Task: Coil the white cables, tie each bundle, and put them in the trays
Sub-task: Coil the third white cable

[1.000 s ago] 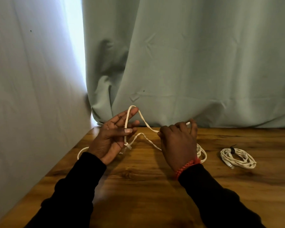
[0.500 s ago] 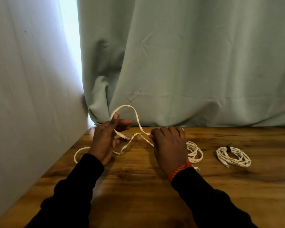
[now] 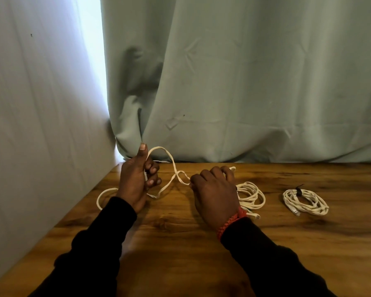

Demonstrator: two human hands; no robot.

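Wooden table [image 3: 201, 243] — grey-green curtain [image 3: 244, 82] behind, pale wall [image 3: 30, 125] left.

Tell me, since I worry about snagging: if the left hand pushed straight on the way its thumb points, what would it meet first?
Likely the green curtain hanging behind the table edge; the left hand seems near it, though depth is unclear.

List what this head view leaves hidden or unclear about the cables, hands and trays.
- Trays: none in the head view; they lie outside the frame.
- Right hand: its back hides its grip on the loose cable.
- Loose coil: near side covered by that hand and its wrist.
- Tied bundle: the dark tie is too small to identify.
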